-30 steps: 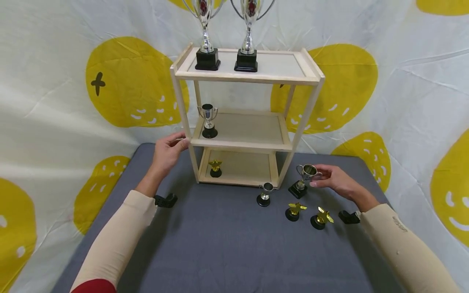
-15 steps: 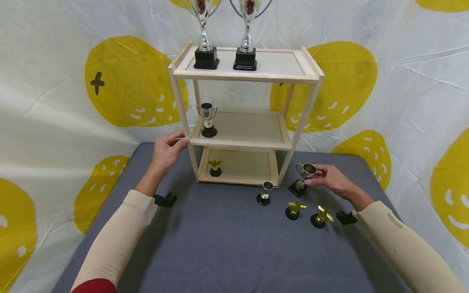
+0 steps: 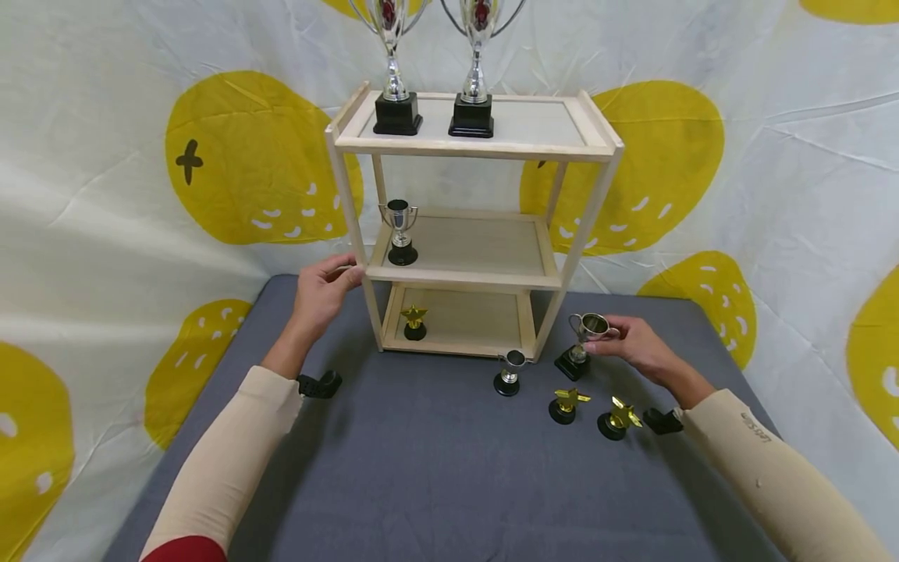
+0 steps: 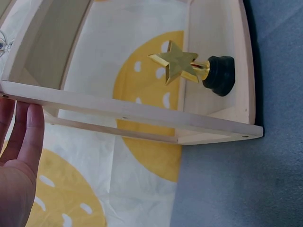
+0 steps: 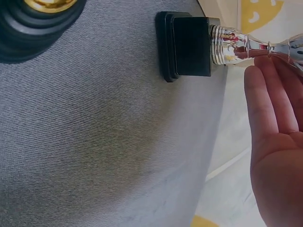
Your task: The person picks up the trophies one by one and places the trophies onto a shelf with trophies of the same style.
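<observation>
My right hand (image 3: 635,347) is at a silver trophy cup (image 3: 588,328) with a square black base, right of the shelf. In the head view the thumb lies across the cup's stem; the right wrist view has the fingers (image 5: 265,99) straight against the stem, the thumb hidden. The base (image 5: 191,45) stands on the table. My left hand (image 3: 323,293) touches the left post of the wooden shelf (image 3: 463,279), its fingers (image 4: 29,130) straight. A small silver cup (image 3: 509,373) and two gold star trophies, one nearer (image 3: 615,418) and one farther (image 3: 565,405), stand nearby.
Two tall silver trophies, left (image 3: 398,113) and right (image 3: 472,115), stand on the top shelf. The middle shelf bears a silver cup (image 3: 400,232) at its left. A gold star trophy (image 3: 414,322) stands on the bottom shelf. Grey cloth (image 3: 435,468) covers the table.
The right thumb has moved left onto the trophy cup's stem, and the right forearm has shifted slightly left. The left hand stays on the post. The trophies have kept their places.
</observation>
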Action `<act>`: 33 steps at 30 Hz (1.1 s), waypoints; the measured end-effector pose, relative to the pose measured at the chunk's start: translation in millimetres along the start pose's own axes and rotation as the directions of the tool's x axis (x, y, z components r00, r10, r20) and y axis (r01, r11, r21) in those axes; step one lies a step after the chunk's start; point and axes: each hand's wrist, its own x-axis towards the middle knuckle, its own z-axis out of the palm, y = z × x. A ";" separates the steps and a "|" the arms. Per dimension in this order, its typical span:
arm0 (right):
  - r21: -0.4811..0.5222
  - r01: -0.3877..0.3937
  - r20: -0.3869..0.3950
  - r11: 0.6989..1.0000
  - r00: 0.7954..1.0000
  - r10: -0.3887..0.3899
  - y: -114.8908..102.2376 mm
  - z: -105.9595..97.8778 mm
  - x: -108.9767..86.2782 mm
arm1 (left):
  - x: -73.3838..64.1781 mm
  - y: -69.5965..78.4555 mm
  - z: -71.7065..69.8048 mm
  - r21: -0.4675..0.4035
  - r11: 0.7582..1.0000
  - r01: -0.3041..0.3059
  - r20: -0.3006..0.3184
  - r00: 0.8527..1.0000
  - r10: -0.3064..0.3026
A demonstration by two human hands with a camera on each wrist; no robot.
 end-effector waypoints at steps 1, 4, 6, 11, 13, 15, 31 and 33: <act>-0.001 0.003 -0.008 1.000 1.000 -0.003 0.0 -0.4 -0.2 | 0.1 0.2 0.1 0.000 1.000 -0.001 -0.001 1.000 0.001; -0.027 0.011 -0.039 1.000 0.999 -0.012 -1.3 -3.0 -1.4 | 0.6 0.8 0.8 0.000 1.000 -0.001 0.001 1.000 0.001; -0.065 0.011 -0.061 0.998 0.998 -0.015 -4.0 -5.2 -2.8 | 1.0 1.2 1.5 0.004 1.000 0.003 0.006 1.000 -0.003; -0.127 0.021 -0.088 0.992 0.996 -0.033 -12.6 -12.3 -5.8 | 2.5 1.6 2.5 0.016 1.000 0.014 0.002 1.000 -0.014; -0.135 0.026 -0.094 0.991 0.995 -0.039 -15.3 -15.1 -6.1 | 2.8 1.5 2.3 0.015 1.000 0.013 -0.004 1.000 -0.013; -0.152 0.030 -0.101 0.988 0.994 -0.046 -17.2 -18.0 -6.5 | 2.6 1.7 1.9 0.011 1.000 0.011 -0.006 1.000 -0.011; -0.239 0.039 -0.174 0.970 0.981 -0.083 -40.9 -33.4 -15.8 | -2.5 0.9 0.7 0.017 1.000 0.023 -0.003 1.000 -0.023; -0.248 0.039 -0.178 0.968 0.980 -0.085 -44.4 -35.4 -16.2 | -1.6 1.7 0.5 0.022 1.000 0.021 -0.005 1.000 -0.021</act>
